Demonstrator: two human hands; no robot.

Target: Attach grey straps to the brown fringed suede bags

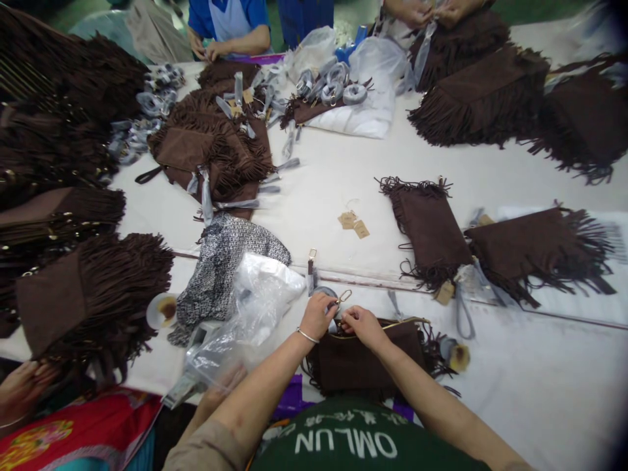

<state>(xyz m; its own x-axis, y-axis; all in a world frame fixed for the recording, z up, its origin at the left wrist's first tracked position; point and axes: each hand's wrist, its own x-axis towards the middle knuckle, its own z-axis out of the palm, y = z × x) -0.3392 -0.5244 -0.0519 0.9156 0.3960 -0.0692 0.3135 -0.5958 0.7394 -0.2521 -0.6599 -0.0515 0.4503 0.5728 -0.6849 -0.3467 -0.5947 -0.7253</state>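
My left hand [318, 316], with a bangle at the wrist, is closed in a pinch at a gold snap hook [345, 296] and the grey wrapped strap [324, 292] beside it. Close by on the right, my right hand [364, 327] has its fingertips pinched together at the top edge of a dark brown fringed bag [366, 360]. What those fingertips hold is too small to make out. The bag lies in front of me, its gold zipper [409, 321] along the top edge. A short brown tab with a gold buckle [312, 256] lies just beyond my left hand.
Brown fringed bags [426, 229] lie to the right, with tall stacks [53, 294] at left. Kraft tags [354, 224] rest mid-table. Clear plastic [260, 294] and patterned cloth [230, 255] sit left of my hands. Co-workers' hands [451, 12] are at the far side and lower left.
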